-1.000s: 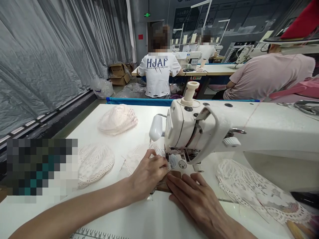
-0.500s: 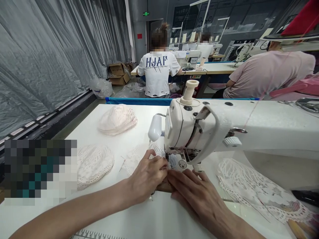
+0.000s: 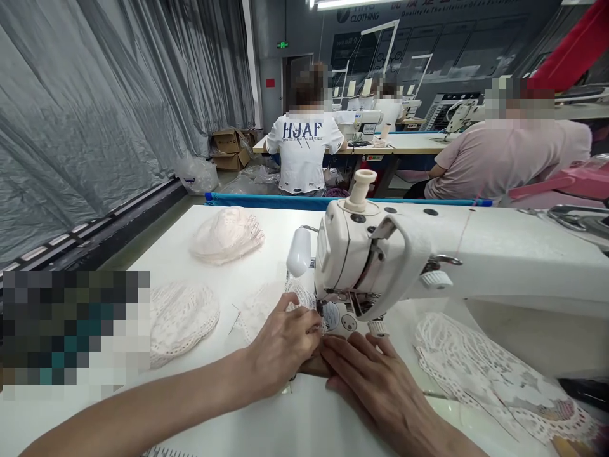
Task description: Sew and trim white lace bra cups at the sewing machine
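At the needle end of a white sewing machine (image 3: 375,254), my left hand (image 3: 288,339) is closed with its fingertips pinched on white lace (image 3: 302,293). The lace spreads to the left of the needle area, partly behind that hand. My right hand (image 3: 375,374) lies low and flat on the work surface, just right of and below the left. Its fingers are stretched out toward the left hand, nearly touching it. Between the fingertips the stitched edge is hidden, and the needle itself cannot be made out.
A pale pink cup-shaped piece (image 3: 227,235) and a stack of lace pieces (image 3: 185,320) lie left on the white table (image 3: 162,254). More lace (image 3: 480,368) lies under the machine arm. Ahead, people in a white shirt (image 3: 304,152) and a pink shirt (image 3: 504,155) sit at other machines.
The view has tilted up slightly, so the machine and table sit lower in the picture. Both hands keep almost the same place by the needle.
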Motion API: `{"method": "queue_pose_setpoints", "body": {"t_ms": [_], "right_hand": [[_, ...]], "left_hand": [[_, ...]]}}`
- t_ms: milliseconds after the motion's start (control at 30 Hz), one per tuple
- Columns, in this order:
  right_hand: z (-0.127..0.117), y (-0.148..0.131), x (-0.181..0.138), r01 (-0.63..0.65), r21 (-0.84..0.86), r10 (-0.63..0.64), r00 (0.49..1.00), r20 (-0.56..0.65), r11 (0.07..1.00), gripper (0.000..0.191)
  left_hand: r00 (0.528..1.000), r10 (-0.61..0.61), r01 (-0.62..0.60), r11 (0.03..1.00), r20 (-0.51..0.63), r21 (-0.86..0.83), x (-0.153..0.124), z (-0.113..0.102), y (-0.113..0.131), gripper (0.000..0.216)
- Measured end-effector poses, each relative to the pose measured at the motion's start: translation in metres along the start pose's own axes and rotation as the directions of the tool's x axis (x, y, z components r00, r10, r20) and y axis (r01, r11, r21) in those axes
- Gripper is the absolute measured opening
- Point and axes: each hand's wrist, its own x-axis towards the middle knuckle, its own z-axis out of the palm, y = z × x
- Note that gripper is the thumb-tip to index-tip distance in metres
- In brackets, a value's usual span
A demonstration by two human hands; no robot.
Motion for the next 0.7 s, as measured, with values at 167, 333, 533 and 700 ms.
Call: {"method": "queue_pose_setpoints", "body": {"t_ms": [167, 333, 533, 700], "right_hand": [[0.001, 0.002, 0.001, 0.011, -0.026, -0.011, 1.000, -0.001, 1.000, 0.029], [0.001, 0.003, 0.000, -0.014, -0.037, 0.015, 0.999, 0.029, 0.999, 0.027], [0.003, 0.004, 0.003, -0.024, 0.018, 0.024, 0.999, -0.022, 1.000, 0.029], [0.007, 0.009, 0.005, -0.058, 0.063, 0.059, 0.998, -0.014, 0.996, 0.026]], "left_hand": [[1.000, -0.002, 0.002, 1.000, -0.007, 0.019, -0.001, 0.004, -0.004, 0.007], [0.998, -0.014, 0.015, 1.000, -0.056, 0.026, 0.001, 0.006, -0.012, 0.017], [0.955, -0.268, 0.278, 0.958, 0.127, -0.072, 0.031, -0.011, -0.035, 0.031], [0.881, -0.389, 0.417, 0.907, 0.268, -0.056, 0.055, -0.020, -0.061, 0.017]]}}
